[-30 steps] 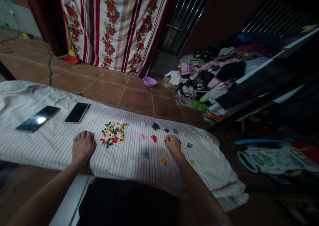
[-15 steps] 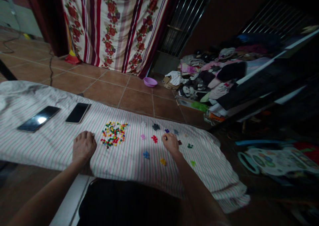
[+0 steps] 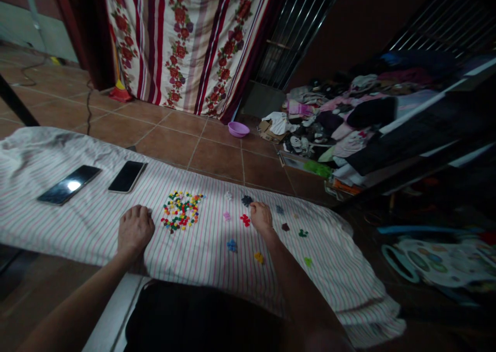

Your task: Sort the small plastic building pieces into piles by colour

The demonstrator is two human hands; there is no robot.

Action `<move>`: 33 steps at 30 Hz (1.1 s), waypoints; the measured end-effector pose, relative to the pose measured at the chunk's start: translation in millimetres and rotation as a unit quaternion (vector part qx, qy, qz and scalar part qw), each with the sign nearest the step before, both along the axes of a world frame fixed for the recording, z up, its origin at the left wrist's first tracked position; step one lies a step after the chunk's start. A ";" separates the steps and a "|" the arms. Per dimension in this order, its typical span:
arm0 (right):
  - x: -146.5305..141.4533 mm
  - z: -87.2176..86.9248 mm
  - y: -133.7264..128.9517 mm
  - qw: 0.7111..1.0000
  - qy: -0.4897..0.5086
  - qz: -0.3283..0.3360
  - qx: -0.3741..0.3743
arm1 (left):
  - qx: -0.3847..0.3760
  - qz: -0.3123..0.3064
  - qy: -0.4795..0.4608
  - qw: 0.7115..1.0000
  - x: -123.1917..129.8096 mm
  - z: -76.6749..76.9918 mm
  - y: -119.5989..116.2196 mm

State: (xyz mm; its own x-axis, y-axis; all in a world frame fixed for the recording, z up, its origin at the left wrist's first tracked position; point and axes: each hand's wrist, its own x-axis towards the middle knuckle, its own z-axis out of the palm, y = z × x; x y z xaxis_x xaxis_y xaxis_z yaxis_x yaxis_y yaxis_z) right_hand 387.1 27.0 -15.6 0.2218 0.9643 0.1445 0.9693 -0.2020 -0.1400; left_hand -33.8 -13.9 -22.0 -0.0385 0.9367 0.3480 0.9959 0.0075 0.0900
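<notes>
My left hand (image 3: 135,229) rests curled on the striped cloth (image 3: 194,259), left of a mixed pile of small coloured pieces (image 3: 181,211). A tiny pale thing shows at its fingertips, too small to name. My right hand (image 3: 261,216) has its fingers pinched together beside the dark grey cluster (image 3: 247,201); what they hold, if anything, cannot be made out. Around it lie small one-colour clusters: red (image 3: 245,219), pink (image 3: 227,216), white (image 3: 228,196), blue (image 3: 231,245), yellow (image 3: 259,258), brown (image 3: 285,227), dark green (image 3: 303,233) and light green (image 3: 308,261).
Two phones, one (image 3: 70,185) at the far left and another (image 3: 127,176) nearer the pile, lie on the cloth. Beyond its edge, a purple basin (image 3: 238,129) stands on the tiled floor. Heaped clothes (image 3: 333,119) are at the back right.
My right hand has shifted left relative to the clusters, from beside the dark blue one towards the dark grey one. My left hand stays beside the pile. The view has moved slightly.
</notes>
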 end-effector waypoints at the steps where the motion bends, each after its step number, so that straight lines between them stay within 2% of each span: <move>1: 0.5 -0.6 -1.0 1.000 0.006 -0.005 0.010 | -0.003 0.001 -0.002 1.000 0.4 0.8 -0.1; 7: -5.7 -4.6 -0.6 0.997 0.044 0.061 0.011 | -0.011 0.000 -0.018 1.000 1.0 3.8 0.1; 12: -9.0 -4.7 2.8 0.998 0.052 0.042 0.023 | -0.003 -0.005 -0.012 1.000 -0.5 0.1 0.6; 18: -2.1 3.8 -3.2 0.999 0.032 -0.013 0.011 | -0.003 -0.004 -0.005 1.000 -0.4 -0.8 0.5; 22: -2.0 6.0 0.0 1.000 0.016 -0.006 -0.009 | -0.001 -0.003 -0.009 1.000 0.0 0.0 0.7; 26: -3.8 2.8 5.3 0.999 0.025 0.029 0.001 | 0.004 -0.005 -0.001 1.000 -0.4 -1.0 0.8; 31: -5.0 -1.0 1.9 0.999 0.032 -0.003 0.034 | 0.001 -0.005 0.001 1.000 0.1 -0.3 0.5; 33: -6.7 -2.2 -0.2 0.999 0.039 0.012 0.034 | 0.000 -0.004 -0.001 1.000 0.5 0.4 0.4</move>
